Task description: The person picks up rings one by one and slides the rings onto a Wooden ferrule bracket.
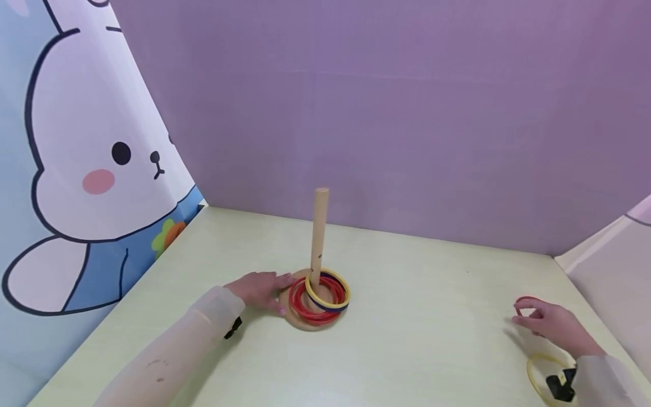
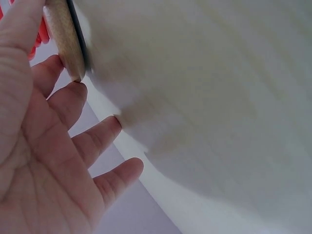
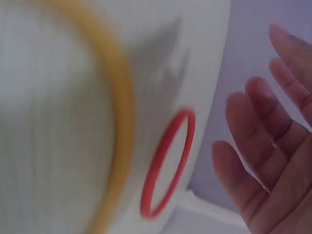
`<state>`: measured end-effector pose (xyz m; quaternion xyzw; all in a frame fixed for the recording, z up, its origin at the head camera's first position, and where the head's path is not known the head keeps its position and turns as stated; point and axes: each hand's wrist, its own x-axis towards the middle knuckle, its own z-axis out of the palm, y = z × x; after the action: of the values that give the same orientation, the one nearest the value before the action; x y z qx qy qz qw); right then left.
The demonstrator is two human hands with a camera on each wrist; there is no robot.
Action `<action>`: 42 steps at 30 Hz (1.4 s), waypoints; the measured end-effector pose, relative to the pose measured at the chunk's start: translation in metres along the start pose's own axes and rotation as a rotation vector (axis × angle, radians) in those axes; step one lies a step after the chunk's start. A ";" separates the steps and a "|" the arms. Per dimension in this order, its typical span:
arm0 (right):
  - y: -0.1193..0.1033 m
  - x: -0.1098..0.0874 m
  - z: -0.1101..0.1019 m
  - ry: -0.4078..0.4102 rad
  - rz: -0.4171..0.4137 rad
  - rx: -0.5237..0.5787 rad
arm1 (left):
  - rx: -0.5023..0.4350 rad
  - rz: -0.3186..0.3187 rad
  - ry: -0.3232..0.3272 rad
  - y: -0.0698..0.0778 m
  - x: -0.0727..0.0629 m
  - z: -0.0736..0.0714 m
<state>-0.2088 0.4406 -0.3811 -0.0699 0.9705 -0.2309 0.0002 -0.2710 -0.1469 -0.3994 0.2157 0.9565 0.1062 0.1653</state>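
A round wooden base (image 1: 305, 324) with an upright wooden peg (image 1: 319, 237) stands on the table. Around the peg lie several red rings (image 1: 300, 308), with a dark blue ring (image 1: 342, 307) and a yellow ring (image 1: 348, 285) on top. My left hand (image 1: 261, 291) rests at the base's left edge, thumb and forefinger spread along the rim. In the left wrist view, fingertips touch the base's wooden edge (image 2: 68, 44). At the right, my right hand (image 1: 554, 325) hovers over a loose red ring (image 3: 161, 165); its fingers are apart from that ring in the right wrist view.
Another yellow ring (image 1: 530, 373) lies near the right wrist, partly hidden by a black wrist strap (image 1: 561, 385). A purple backdrop (image 1: 407, 124) rises behind the table (image 1: 417, 316). A rabbit-print cloth (image 1: 76, 113) borders the left, and a pale panel (image 1: 620, 277) the right.
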 end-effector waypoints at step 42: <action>0.053 0.005 -0.008 -0.216 0.028 -0.247 | 0.009 -0.030 -0.030 0.001 0.004 -0.009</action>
<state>-0.2212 0.4905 -0.3981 -0.0805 0.9867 -0.1009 0.0991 -0.2776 -0.1457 -0.3916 0.2036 0.9576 0.0960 0.1801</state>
